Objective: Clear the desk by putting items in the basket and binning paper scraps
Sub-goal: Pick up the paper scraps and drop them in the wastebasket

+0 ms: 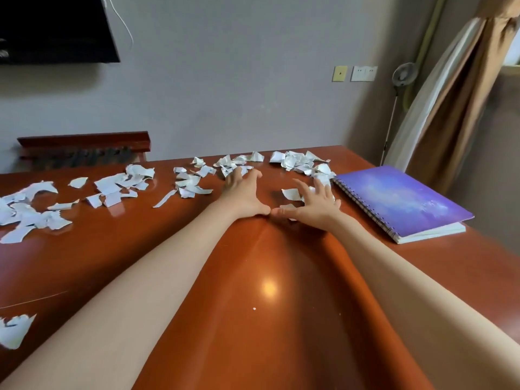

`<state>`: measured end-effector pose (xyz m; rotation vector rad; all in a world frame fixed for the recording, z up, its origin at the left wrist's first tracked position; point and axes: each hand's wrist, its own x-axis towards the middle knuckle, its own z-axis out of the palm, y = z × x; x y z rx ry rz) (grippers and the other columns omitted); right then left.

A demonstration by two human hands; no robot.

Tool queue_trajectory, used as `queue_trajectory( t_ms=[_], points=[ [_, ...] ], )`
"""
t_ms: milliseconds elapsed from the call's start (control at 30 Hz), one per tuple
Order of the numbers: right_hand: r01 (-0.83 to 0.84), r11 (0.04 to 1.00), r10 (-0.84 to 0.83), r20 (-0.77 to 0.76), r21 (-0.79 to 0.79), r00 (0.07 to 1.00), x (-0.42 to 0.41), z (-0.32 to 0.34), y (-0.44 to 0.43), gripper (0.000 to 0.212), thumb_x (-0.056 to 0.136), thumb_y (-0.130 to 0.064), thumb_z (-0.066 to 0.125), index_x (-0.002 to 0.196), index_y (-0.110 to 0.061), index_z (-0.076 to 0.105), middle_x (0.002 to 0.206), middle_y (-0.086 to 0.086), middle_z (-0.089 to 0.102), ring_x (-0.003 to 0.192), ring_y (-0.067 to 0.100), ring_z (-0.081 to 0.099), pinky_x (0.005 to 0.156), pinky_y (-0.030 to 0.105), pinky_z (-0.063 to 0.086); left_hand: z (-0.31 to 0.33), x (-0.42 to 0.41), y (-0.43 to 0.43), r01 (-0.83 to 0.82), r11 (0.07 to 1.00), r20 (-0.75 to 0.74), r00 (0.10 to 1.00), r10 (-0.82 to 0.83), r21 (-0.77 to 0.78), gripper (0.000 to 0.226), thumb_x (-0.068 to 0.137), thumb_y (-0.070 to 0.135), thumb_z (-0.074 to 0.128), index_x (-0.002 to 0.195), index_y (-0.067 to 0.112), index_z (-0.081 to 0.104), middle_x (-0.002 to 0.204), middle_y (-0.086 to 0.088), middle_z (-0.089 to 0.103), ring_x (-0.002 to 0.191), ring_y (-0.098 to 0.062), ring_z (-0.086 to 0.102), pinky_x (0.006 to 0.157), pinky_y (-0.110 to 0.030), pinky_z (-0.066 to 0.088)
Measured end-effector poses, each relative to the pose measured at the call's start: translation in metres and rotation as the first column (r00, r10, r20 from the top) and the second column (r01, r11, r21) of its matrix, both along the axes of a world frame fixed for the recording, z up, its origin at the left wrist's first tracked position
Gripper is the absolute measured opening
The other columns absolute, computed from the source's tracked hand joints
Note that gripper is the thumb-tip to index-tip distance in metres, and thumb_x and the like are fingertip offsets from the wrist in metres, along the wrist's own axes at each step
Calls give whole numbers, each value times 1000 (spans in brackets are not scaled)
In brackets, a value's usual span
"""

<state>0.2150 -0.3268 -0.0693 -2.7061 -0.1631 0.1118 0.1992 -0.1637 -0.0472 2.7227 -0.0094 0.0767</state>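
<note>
A person's left hand (242,192) and right hand (312,204) spread open fingers over torn white paper scraps (298,161) on the glossy red-brown worktop (253,277); light and flimsy, probably best raked together.

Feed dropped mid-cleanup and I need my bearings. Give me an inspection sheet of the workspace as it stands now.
Surface: glossy brown desk, with a light reflection near the middle.
Job's things: torn paper scraps are strewn along the far edge and left side. A closed purple notebook lies at right. Basket and bin are not in view.
Clutter: nothing seen.
Grips: left hand and right hand have fingers spread and thumbs touching. Their fingertips are on scraps and they hold nothing.
Cables: a white cable hangs on the wall beside a dark screen.
Surroundings: wall sockets, a curtain at right, and a wooden rack behind the desk at left.
</note>
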Motion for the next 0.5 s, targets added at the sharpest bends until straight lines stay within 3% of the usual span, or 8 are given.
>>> queue_trajectory(
  t_ms=[167,267,400,500],
  points=[
    [-125,991,129,101,-46,987,15,-11,24,80,80,-67,51,146,-32,23,156,6,15,145,28,8,117,45,10,-4,40,19,-50,995,57,997,45,88,80,77,38,65,144,27,23,154,-8,9,144,-32,8,112,-47,21],
    [-152,985,166,188,-87,968,21,-9,19,80,79,-68,51,146,-34,23,158,5,6,146,29,2,119,47,8,-7,64,27,-104,984,80,992,94,141,74,82,47,57,145,26,24,155,-10,8,144,-35,5,116,-51,15],
    [-154,977,180,184,-150,966,41,-7,16,82,75,-75,46,145,-41,18,159,6,-2,146,29,-6,116,51,0,-4,91,30,-163,980,-24,986,166,115,67,93,48,42,150,28,11,159,-9,-10,144,-42,-9,113,-60,8],
    [-163,982,175,142,-91,974,55,-11,23,77,79,-72,44,145,-38,23,157,6,10,146,27,1,119,49,6,-5,109,30,-145,978,-103,982,161,151,68,95,48,37,151,31,2,158,-8,-18,142,-43,-16,113,-63,6]
  ],
)
